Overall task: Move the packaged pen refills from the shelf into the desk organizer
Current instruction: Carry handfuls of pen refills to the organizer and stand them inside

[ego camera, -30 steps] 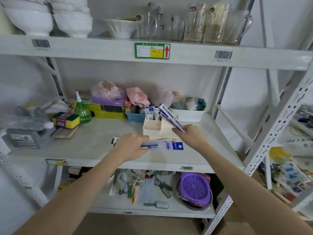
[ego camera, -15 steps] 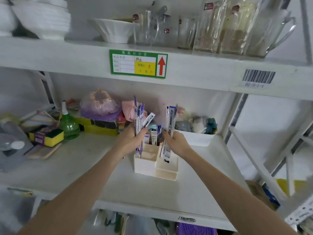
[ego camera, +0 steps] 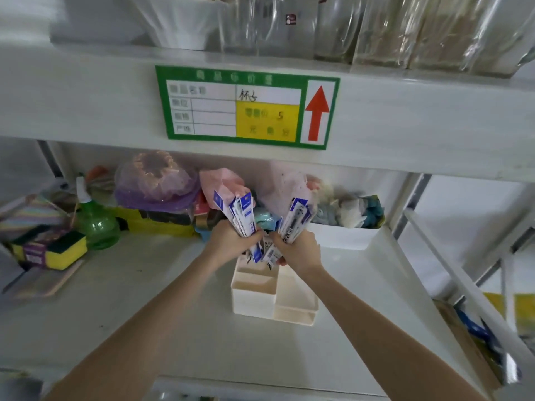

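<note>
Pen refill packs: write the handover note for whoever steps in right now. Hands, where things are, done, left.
Left hand: grips a bunch of refill packs, upright.
Right hand: grips a second bunch, upright.
Both bunches have their lower ends over the back compartment of the desk organizer, which stands on the shelf. Whether they rest inside it is hidden by the hands.
Done: packs gathered and brought to the organizer.
Left: lower both bunches in and let go. The front compartments look empty.
</note>
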